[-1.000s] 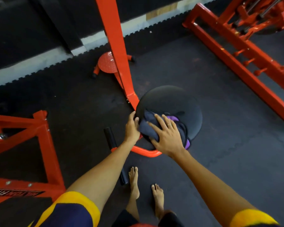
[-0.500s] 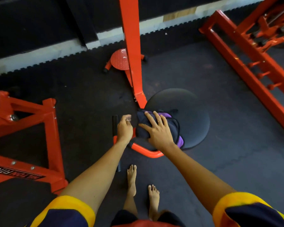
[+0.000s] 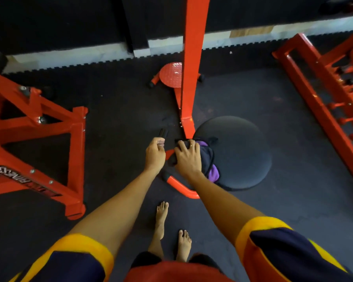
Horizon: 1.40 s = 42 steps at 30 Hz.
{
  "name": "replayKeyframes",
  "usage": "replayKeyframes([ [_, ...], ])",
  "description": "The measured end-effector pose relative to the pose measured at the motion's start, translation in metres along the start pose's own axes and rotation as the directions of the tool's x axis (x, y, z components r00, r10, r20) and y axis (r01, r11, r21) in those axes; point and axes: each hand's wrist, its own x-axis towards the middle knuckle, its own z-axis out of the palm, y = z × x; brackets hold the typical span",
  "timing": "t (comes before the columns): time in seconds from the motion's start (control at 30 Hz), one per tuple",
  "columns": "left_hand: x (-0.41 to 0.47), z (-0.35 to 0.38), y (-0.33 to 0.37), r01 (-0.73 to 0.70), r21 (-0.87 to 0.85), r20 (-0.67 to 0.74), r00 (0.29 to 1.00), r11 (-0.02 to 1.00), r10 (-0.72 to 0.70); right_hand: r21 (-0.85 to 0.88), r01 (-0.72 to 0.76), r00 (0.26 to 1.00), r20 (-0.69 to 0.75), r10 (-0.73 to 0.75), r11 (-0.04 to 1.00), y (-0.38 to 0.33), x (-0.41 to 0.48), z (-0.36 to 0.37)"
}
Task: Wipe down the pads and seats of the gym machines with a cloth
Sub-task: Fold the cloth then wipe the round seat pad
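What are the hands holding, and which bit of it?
The right hand holds the cloth by its bunched end, fingers curled over it at the edge of the round seat. The left hand looks curled and empty.

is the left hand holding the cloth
No, the cloth lies under the right hand at the edge of the round seat, while the left hand is beside it, off the cloth.
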Motion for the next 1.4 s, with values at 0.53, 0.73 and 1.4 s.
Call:
replayKeyframes([
  [0.53,-0.035,-0.133,0.012,0.27,-0.176,0.172,0.955,0.947,-0.24,0.287,0.301,0.947,-0.205,-0.249,0.909,-0.087,-0.011,-0.053],
  [0.73,-0.032,-0.201,0.024,0.059,-0.124,0.034,0.998,0.991,-0.055,0.339,0.443,0.897,-0.174,-0.407,0.83,-0.125,-0.003,-0.087],
  [1.4,0.097,-0.449,0.005,-0.2,0.278,0.089,0.979,0.94,0.182,0.407,0.54,0.829,-0.104,-0.55,0.737,-0.307,0.167,-0.215],
])
